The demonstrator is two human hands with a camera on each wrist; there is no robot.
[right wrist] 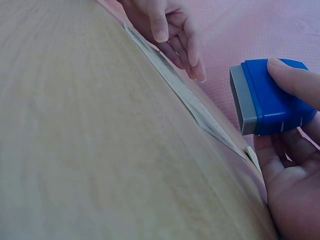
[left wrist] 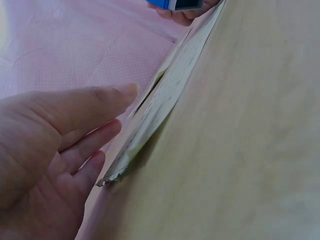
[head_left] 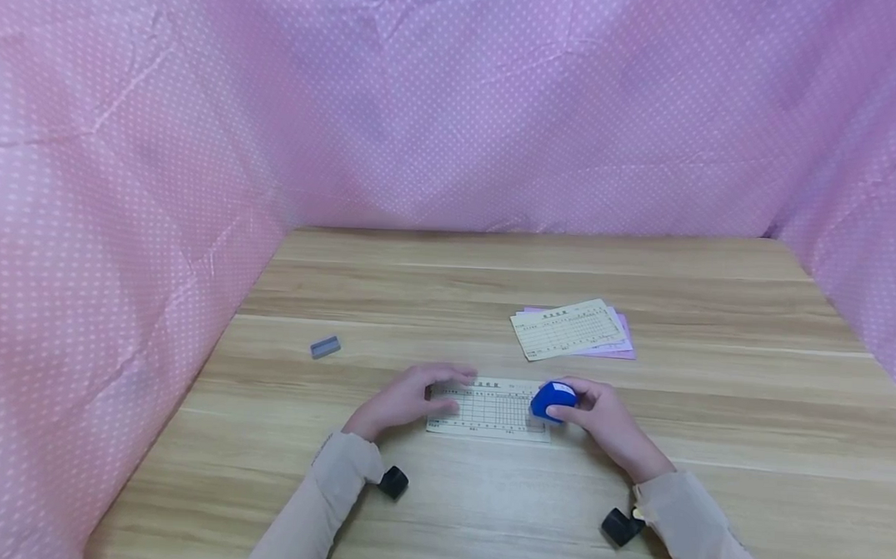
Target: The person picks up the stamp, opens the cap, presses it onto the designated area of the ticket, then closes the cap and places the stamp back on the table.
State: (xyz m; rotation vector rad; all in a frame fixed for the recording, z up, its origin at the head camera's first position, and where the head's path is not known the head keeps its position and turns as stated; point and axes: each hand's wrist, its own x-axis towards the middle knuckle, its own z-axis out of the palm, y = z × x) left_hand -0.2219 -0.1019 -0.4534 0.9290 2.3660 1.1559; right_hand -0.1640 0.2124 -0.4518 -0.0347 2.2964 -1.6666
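We see the right hand point(head_left: 603, 413) pinch a blue stamp point(head_left: 553, 401) over the right end of a printed form point(head_left: 487, 419), toward the tabletop point(head_left: 749, 426)'s cut-off near edge. The left hand point(head_left: 411, 400), thumb and fingers apart, partly hides its left end. The right wrist view shows the stamp's grey base point(right wrist: 243, 102), unclear from the head.

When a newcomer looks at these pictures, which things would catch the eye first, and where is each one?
Probably the bright blue stamp-like block comes first, pinched in the right hand at the right end of the printed slip. Next may be the pink dotted cloth, rising behind and beside the wooden table. A small grey block may also stand out, lying apart on the table's left side.
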